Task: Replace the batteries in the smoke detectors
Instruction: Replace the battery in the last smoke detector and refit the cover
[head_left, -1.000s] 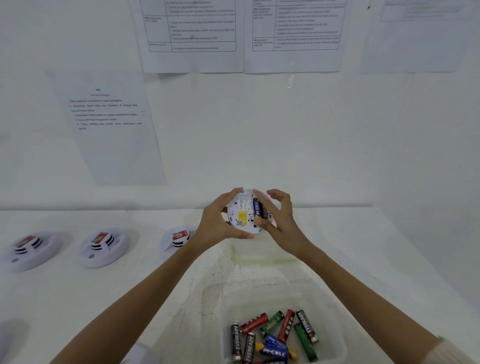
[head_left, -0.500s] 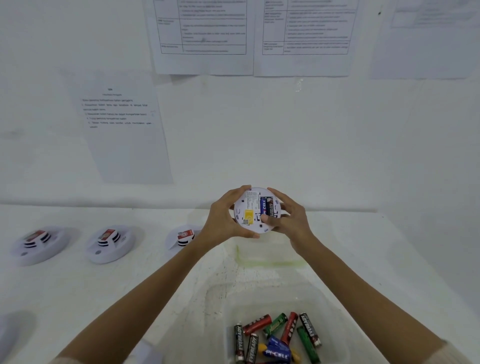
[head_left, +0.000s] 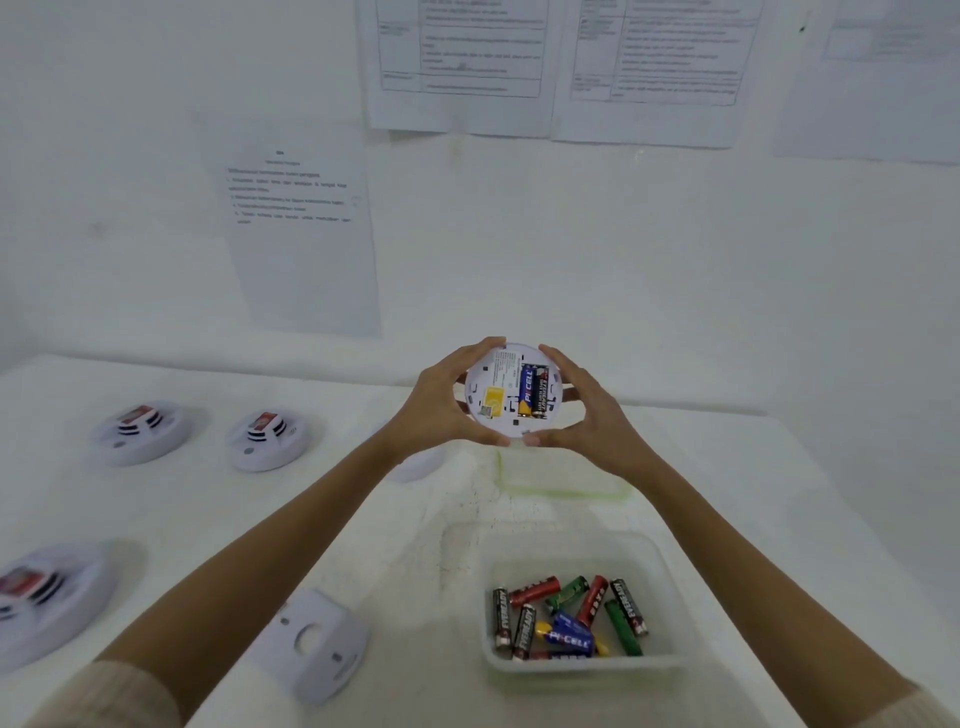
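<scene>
I read the smoke detector's (head_left: 498, 387) back as smooth white plastic, its two fitted batteries (head_left: 532, 391) wrapped in glossy printed film. The tub (head_left: 667, 569) looks like cloudy, translucent plastic, and the loose batteries (head_left: 569, 618) inside shine the same way. The counter (head_left: 779, 493) is matt white, speckled and rough near the middle. The wall sheets (head_left: 306, 260) are plain paper

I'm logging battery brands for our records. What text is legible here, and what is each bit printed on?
"PKCELL": seated blue battery in the held smoke detector.
"PKCELL": loose blue battery in the plastic tub.
"EVEREADY": three black batteries in the tub.
Too blurred or small to read: wall sheets, yellow sticker and print on the detector, red battery, green battery.
</scene>
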